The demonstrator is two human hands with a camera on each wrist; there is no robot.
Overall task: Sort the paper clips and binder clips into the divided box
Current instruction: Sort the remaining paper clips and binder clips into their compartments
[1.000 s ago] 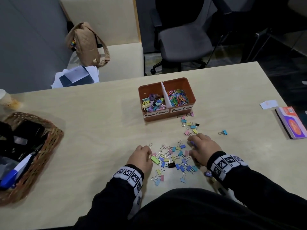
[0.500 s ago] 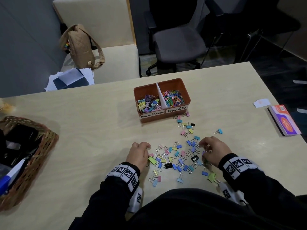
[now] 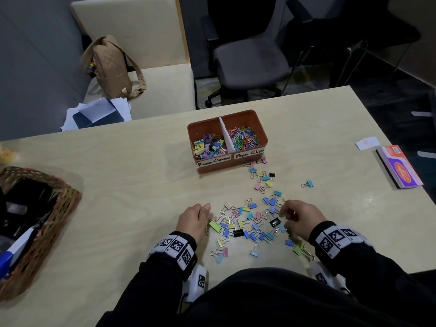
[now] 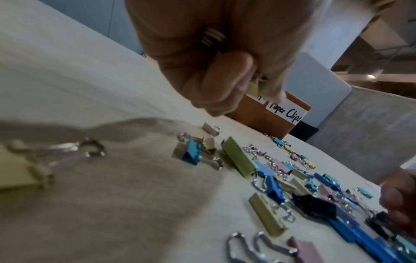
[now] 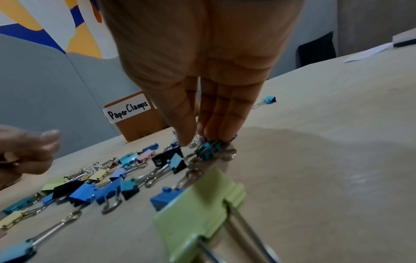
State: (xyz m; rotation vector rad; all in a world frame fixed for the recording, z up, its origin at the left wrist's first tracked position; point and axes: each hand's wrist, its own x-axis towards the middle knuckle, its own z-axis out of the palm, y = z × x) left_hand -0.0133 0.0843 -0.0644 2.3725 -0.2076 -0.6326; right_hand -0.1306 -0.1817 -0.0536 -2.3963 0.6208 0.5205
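Observation:
The orange divided box (image 3: pixel 260 128) stands mid-table; its left cell, labelled Paper Clamps, holds binder clips (image 3: pixel 208 147), and its right cell holds coloured paper clips (image 3: pixel 244 138). A scatter of small binder clips (image 3: pixel 247 223) lies between my hands. My left hand (image 3: pixel 207 210) sits at the pile's left edge, its fingers curled round gathered clips; a yellow-green clip (image 4: pixel 255 87) shows at my left hand's (image 4: pixel 252 83) fingertips. My right hand (image 3: pixel 286 214) is at the pile's right edge. In the right wrist view my right hand (image 5: pixel 198 137) pinches a teal binder clip (image 5: pixel 210 148) against the table.
More binder clips (image 3: pixel 262 175) lie just in front of the box, and one blue clip (image 3: pixel 308 184) sits apart on the right. A wicker basket (image 3: pixel 63 204) stands at the left edge. An orange-purple booklet (image 3: pixel 398 166) and a white card (image 3: pixel 368 142) lie far right. Chairs stand beyond the table.
My right hand has slid from the middle of the pile to its right edge, and its fingers have come together on clips. My left hand has stayed at the left edge.

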